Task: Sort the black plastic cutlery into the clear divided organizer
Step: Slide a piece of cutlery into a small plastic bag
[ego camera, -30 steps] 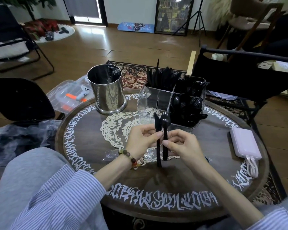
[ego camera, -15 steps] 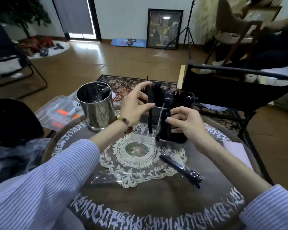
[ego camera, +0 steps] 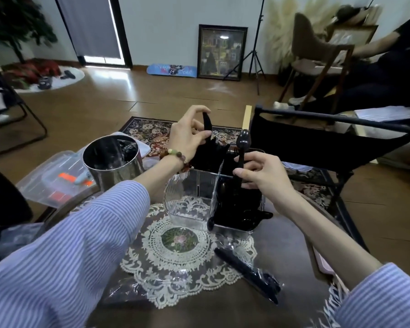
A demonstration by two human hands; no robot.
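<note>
Clear divided organizer mostly stocked; left hand pinches a black plastic knife, right hand a black plastic spoon above it; wrapped black cutlery in front remains.

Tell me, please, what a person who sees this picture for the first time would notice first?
First, the two hands raised over the clear organizer at the table's middle: the left hand pinches a black knife above the far compartments, and the right hand holds a black spoon upright over the right side. Next, the shiny steel cup to the left and the lace doily underneath.
</note>
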